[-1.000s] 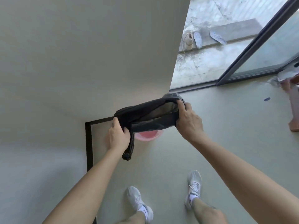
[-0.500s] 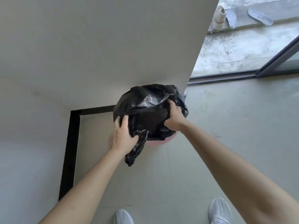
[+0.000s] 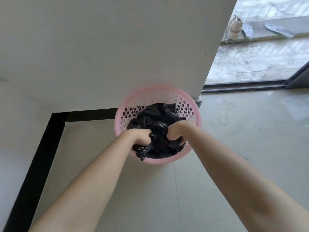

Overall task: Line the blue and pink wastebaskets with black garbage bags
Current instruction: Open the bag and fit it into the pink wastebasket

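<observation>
A pink perforated wastebasket (image 3: 189, 107) stands on the floor against the wall's corner. A crumpled black garbage bag (image 3: 156, 122) sits bunched inside it, with one corner hanging over the near rim. My left hand (image 3: 142, 137) and my right hand (image 3: 175, 131) are both down inside the basket, fingers closed into the bag's plastic. The fingertips are buried in the folds. No blue wastebasket is in view.
A white wall with a black baseboard (image 3: 90, 114) runs behind and to the left of the basket. To the right, a sliding-door track (image 3: 244, 86) opens onto a concrete balcony with a shoe (image 3: 234, 28) and insoles (image 3: 278, 29). Pale tiled floor lies around the basket.
The bag was held stretched in the air above the basket; both hands have since pushed it down inside. The view has moved closer to the basket.
</observation>
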`<state>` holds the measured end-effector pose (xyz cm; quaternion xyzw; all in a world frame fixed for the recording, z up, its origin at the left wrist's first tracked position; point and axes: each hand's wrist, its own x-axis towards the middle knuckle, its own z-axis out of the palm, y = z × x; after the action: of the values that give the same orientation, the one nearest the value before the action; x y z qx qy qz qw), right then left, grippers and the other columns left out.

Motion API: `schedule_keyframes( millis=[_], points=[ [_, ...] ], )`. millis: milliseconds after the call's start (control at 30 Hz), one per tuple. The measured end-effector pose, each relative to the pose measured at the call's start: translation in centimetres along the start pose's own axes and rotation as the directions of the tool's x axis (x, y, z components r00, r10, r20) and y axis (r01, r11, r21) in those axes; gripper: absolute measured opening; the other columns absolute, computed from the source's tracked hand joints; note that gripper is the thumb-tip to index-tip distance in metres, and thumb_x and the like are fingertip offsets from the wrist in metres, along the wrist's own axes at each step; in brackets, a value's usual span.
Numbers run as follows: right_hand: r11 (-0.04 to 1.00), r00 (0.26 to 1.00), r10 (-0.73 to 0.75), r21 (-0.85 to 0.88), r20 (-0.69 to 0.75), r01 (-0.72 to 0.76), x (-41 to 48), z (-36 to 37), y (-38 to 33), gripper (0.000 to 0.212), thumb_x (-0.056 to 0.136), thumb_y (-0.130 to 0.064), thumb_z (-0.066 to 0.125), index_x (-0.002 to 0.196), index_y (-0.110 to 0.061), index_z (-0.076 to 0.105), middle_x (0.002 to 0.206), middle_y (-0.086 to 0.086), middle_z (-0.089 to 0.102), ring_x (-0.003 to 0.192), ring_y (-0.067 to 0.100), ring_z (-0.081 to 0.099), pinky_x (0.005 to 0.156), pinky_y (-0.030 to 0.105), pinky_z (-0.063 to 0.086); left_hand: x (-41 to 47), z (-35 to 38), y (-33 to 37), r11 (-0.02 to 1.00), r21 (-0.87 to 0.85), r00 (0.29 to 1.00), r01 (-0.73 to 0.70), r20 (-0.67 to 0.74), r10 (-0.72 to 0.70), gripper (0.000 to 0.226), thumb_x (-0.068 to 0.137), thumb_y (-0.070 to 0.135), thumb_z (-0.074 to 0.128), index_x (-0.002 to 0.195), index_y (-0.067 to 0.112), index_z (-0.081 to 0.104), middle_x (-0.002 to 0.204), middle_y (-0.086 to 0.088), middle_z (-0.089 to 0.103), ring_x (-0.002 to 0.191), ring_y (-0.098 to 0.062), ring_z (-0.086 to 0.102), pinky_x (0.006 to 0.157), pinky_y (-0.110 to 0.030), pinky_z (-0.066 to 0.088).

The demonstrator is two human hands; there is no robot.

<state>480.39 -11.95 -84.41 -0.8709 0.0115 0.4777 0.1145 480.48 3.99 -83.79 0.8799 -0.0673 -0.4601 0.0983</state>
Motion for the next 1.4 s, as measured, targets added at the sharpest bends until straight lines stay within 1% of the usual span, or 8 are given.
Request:
schedule_keyframes(
  millis=[100,200,300,400,567,767,1133,1400],
  points=[
    [0.994,1.0,0.001,0.107,0.003,-0.002,-2.4,-1.0,-0.3,0.028,0.088,-0.014,0.043,0.112,-0.003,0.054,0.088,0.012,0.056,0.1,0.034,0.061,0.087,0.039,0.049,-1.3,-0.9,0.6,0.999,0.025,0.999,0.025,0.03,-0.026,0.07,0.084,0.02,0.05,0.15,0.023,0.028,0.154,-0.009,0.035,0.126,-0.031,0.048,0.098,-0.041,0.049],
    [0.99,0.961,-0.001,0.136,-0.276,0.04,-4.3,-2.6,0.1,0.046,0.093,-0.04,0.038,0.123,-0.012,0.057,0.12,0.013,0.058,0.113,0.033,0.054,0.085,0.035,0.041,-3.1,-3.5,0.7,0.998,-0.002,0.952,-0.069,-0.301,0.065,0.05,0.081,0.035,0.058,0.13,0.027,0.058,0.134,0.0,0.058,0.122,-0.025,0.054,0.093,-0.035,0.048],
    [0.997,0.648,-0.063,-0.077,-0.759,0.007,-5.0,-3.0,1.1,0.052,0.099,-0.049,0.03,0.085,-0.013,0.066,0.08,0.006,0.063,0.086,0.032,0.065,0.065,0.033,0.04,-4.0,-4.9,-0.7,0.994,0.012,0.614,-0.109,-0.785,0.077,0.028,0.091,0.035,0.048,0.076,0.023,0.068,0.084,-0.002,0.062,0.091,-0.027,0.061,0.057,-0.03,0.039],
    [0.986,0.362,-0.116,-0.151,-0.925,-0.071,-5.5,-2.5,2.7,0.052,0.099,-0.05,0.037,0.067,-0.016,0.061,0.059,0.002,0.053,0.071,0.031,0.064,0.06,0.034,0.037,-4.0,-4.6,-3.0,0.991,0.095,0.291,-0.096,-0.949,0.119,0.024,0.097,0.019,0.048,0.098,0.012,0.071,0.098,-0.009,0.054,0.092,-0.029,0.051,0.059,-0.037,0.043],
    [0.996,0.447,0.005,0.045,-0.894,0.078,-5.1,-0.2,5.3,0.031,0.088,-0.017,0.055,0.117,-0.006,0.052,0.115,0.015,0.051,0.096,0.038,0.054,0.075,0.041,0.044,-3.7,-2.7,-4.8,0.995,-0.093,0.595,-0.02,-0.801,-0.063,0.053,0.093,0.014,0.047,0.146,0.018,0.038,0.133,-0.014,0.05,0.113,-0.035,0.055,0.084,-0.043,0.048],
    [0.984,0.357,0.164,0.178,-0.919,0.004,-6.5,1.0,7.2,0.035,0.086,-0.045,0.043,0.093,-0.015,0.06,0.085,0.003,0.053,0.069,0.027,0.047,0.062,0.034,0.034,-4.5,-0.5,-4.4,0.97,-0.178,0.5,-0.168,-0.863,-0.071,0.039,0.086,0.026,0.034,0.097,0.019,0.071,0.094,-0.008,0.074,0.095,-0.036,0.064,0.076,-0.039,0.05],
    [0.997,0.343,-0.03,-0.05,-0.939,-0.052,-5.6,0.1,7.0,0.031,0.092,-0.033,0.041,0.099,-0.006,0.054,0.097,0.011,0.055,0.083,0.032,0.058,0.058,0.034,0.036,-2.4,-1.3,-3.5,0.943,-0.328,0.664,-0.061,-0.718,-0.207,0.061,0.086,0.051,0.036,0.144,0.032,0.035,0.134,-0.014,0.052,0.122,-0.037,0.049,0.101,-0.047,0.041],
    [0.975,0.578,0.099,-0.037,-0.81,-0.219,-2.7,-1.5,6.6,0.069,0.083,-0.07,0.032,0.099,-0.011,0.063,0.097,0.01,0.066,0.074,0.028,0.056,0.059,0.032,0.039,-1.1,0.0,-3.7,0.968,-0.247,0.772,-0.037,-0.622,-0.129,0.032,0.075,0.052,0.053,0.07,0.021,0.058,0.079,0.0,0.068,0.075,-0.029,0.063,0.063,-0.031,0.046]
  ],
)
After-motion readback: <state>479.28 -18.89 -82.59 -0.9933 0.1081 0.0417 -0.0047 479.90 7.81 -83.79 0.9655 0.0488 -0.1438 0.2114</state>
